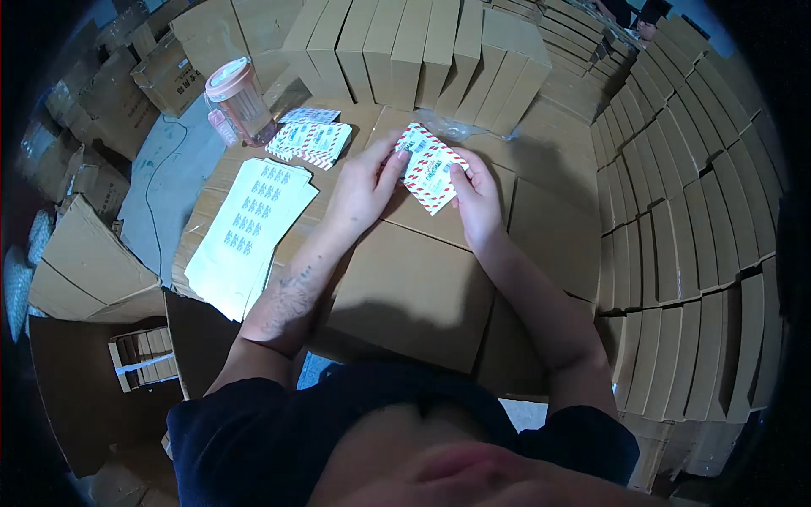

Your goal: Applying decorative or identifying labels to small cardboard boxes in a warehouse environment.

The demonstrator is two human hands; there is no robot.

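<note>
Between my two hands is a white card (429, 169) with a red striped border and printed text, held tilted above the cardboard boxes. My left hand (365, 188) grips its left edge, thumb on top. The right side is pinched by my right hand (478, 196), its thumb on the face and fingers behind. Just left of my left hand lies a pile of similar striped cards (311, 140). Nearer me, beside my left forearm, are white sheets (249, 221) printed with rows of small marks. A flat brown box (405, 291) lies between my forearms.
A pink-lidded clear cup (241, 101) stands at the back left. Upright flat boxes (414, 51) line the far side, and tall stacks of boxes (676, 186) rise on the right. An open carton (93, 380) sits at lower left. Part of another person (645, 30) shows far off.
</note>
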